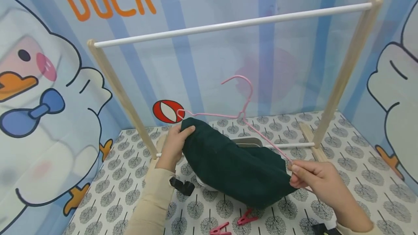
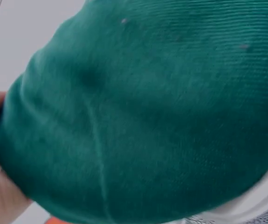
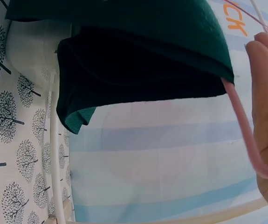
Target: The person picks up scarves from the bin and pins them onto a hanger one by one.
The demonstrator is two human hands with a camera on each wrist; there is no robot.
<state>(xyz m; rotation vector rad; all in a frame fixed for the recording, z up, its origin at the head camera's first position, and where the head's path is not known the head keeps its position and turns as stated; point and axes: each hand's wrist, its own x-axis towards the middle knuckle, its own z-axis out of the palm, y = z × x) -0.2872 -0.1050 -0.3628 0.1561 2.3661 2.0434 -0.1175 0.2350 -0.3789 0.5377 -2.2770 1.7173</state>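
A dark green cloth garment [image 1: 228, 162] hangs in folds between my two hands in the head view. My left hand [image 1: 174, 142] grips its upper left end, with the thumb on top of the fabric. A pink wire hanger [image 1: 242, 113] rises behind the cloth, its hook upward and its left end right above my left thumb. My right hand [image 1: 316, 178] pinches the hanger's right end beside the cloth's right edge. In the right wrist view the hanger's bent end [image 3: 245, 135] comes out of the open edge of the garment [image 3: 171, 42]. The hanger's lower part is hidden by fabric.
A rack with a white rail [image 1: 228, 25] and wooden posts [image 1: 349, 68] stands behind the hands. Two pink clothespins [image 1: 246, 217] lie on the tree-patterned tablecloth [image 1: 359, 151] at the front. A pale container [image 1: 249, 141] is partly hidden beneath the garment.
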